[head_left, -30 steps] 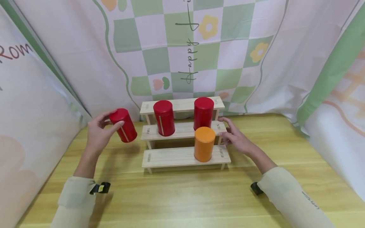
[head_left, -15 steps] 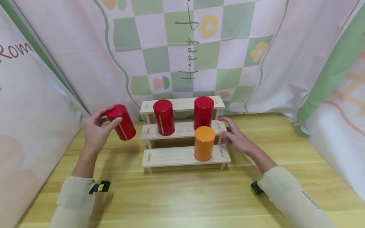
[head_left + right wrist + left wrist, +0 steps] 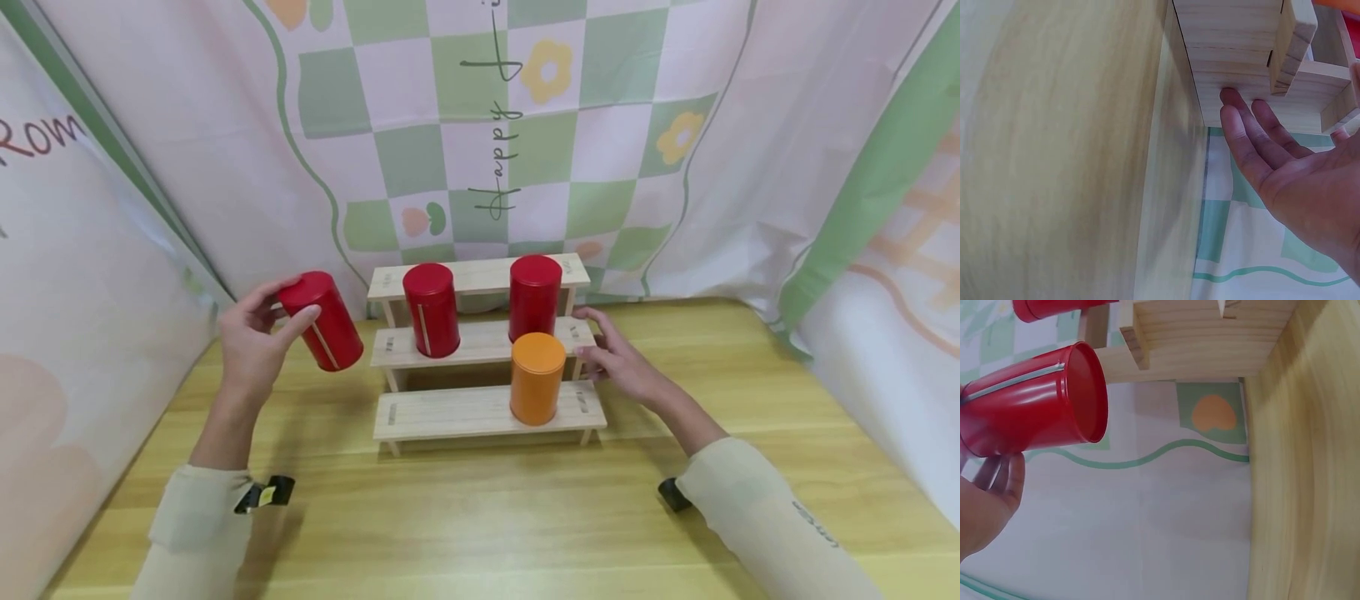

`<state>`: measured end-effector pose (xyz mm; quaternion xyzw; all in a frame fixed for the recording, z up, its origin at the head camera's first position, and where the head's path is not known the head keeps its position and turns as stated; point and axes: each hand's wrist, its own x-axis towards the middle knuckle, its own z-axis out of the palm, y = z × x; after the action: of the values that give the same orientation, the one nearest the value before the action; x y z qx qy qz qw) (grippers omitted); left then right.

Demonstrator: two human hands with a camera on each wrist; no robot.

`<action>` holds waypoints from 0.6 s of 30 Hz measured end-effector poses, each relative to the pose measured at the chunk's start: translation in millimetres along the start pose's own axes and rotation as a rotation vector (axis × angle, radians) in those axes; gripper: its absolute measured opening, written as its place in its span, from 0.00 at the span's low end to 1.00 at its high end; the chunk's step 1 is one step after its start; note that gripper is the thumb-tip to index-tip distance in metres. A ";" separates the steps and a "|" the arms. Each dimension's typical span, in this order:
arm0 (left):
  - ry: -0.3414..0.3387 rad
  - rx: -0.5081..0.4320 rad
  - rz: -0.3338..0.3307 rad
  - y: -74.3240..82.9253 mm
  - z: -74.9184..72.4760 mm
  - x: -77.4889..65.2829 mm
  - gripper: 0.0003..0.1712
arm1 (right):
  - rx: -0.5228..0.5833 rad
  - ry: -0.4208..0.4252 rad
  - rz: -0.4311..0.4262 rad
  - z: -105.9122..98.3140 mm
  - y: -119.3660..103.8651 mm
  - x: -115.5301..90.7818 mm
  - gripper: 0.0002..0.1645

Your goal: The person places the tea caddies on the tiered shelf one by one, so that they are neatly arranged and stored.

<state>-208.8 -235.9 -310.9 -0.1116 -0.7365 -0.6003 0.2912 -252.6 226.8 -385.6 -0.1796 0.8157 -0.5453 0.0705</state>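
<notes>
My left hand holds a red cylindrical tin near its lid, thumb in front and fingers behind. Tilted, the tin hangs in the air left of the three-step wooden display stand; its flat base shows in the left wrist view. My right hand grips the right end of the middle step between thumb and index finger. In the right wrist view, the other fingers reach under the step to the wooden panel. Two more red tins, one left and one right, stand on the middle step.
An orange tin stands on the right part of the lowest step, in front of a red one. The stand rests on a wood-grain table. A printed curtain hangs close behind it, with more cloth at both sides.
My left hand has lifted the red tin slightly, first drifting a little left, and the tin's base has since swung slightly right. The right hand and the stand keep their place.
</notes>
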 end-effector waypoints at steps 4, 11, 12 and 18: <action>-0.005 -0.014 0.032 3.5 1.7 -1.4 0.23 | -0.002 0.000 -0.001 0.2 0.4 0.1 0.36; -0.045 -0.028 0.083 9.3 3.7 -4.0 0.24 | 0.001 0.001 0.001 0.2 0.3 0.3 0.36; -0.052 -0.044 0.087 9.8 4.2 -4.3 0.24 | 0.001 0.001 0.001 0.2 0.2 0.3 0.36; -0.106 -0.119 0.108 13.1 7.4 -6.2 0.23 | -0.002 0.001 0.001 0.2 0.4 0.5 0.36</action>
<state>-199.3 -224.4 -304.4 -0.1999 -0.7069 -0.6196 0.2765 -253.1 226.6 -386.1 -0.1789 0.8165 -0.5444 0.0702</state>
